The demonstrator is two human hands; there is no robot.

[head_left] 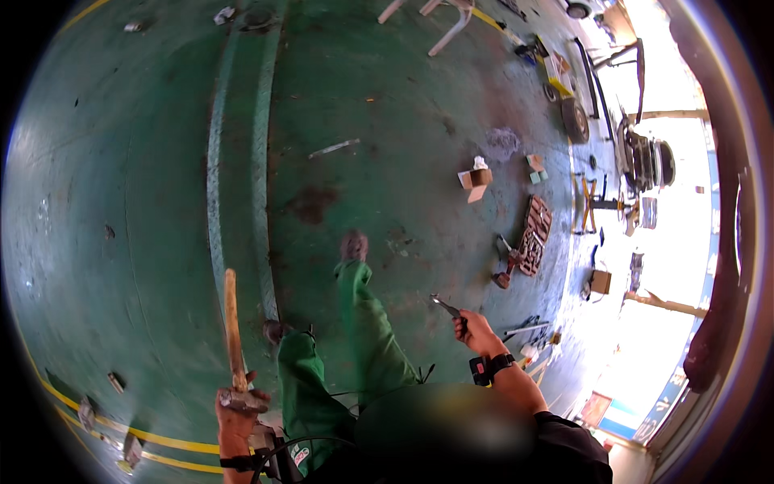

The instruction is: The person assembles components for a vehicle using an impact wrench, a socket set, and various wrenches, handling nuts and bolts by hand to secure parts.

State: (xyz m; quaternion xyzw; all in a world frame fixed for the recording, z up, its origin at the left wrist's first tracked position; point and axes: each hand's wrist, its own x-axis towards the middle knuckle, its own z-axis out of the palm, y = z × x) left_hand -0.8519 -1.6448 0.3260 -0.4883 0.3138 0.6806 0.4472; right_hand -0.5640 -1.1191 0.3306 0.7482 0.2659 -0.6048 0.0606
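Observation:
At the lower left, my left hand (235, 413) is closed around a hammer (233, 331), gripping it at its head. The bare wooden handle points away from me over the floor. My right hand (477, 332), out to the right, is closed on a pliers-like tool (444, 306) with a bright metal tip and a dark grip. Its tip points to the far left, and the exact kind is too small to make out. Both tools are held in the air, apart from each other, and my green trouser legs (367, 331) lie between them.
On the green floor to my right are an open tool case (535, 235), a red-and-black power tool (507, 270) and an opened cardboard box (477, 184). Farther off are a wheel (575, 121) and a yellow stand (587, 206). White chair legs (451, 31) show at the far edge.

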